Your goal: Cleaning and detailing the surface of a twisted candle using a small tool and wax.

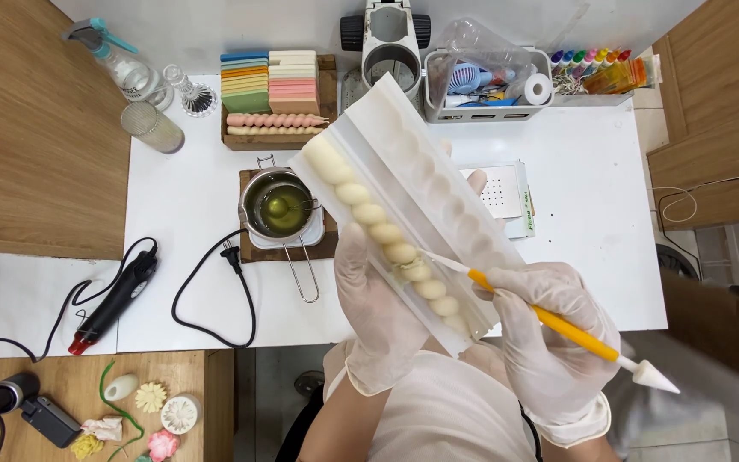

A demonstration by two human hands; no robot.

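- Left hand [378, 295], gloved, clasps the open white mould [425, 184] from beneath; the right hand [540, 338] pinches a yellow-handled tool [549, 321], its tip at the bubble-shaped candle [387, 231].
- Prying too hard could gouge or snap the pale, beaded candle, which lies in the mould's left half.
- At 10 o'clock on the desk [592, 214], a metal pot [282, 208] of melted wax could spill if knocked.

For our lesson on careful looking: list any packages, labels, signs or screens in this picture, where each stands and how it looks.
White card with a dotted panel: on the white table behind the mould, flat, rectangular.
Narrow green-edged leaflet: beside that card, lying flat.
No signs or screens show.
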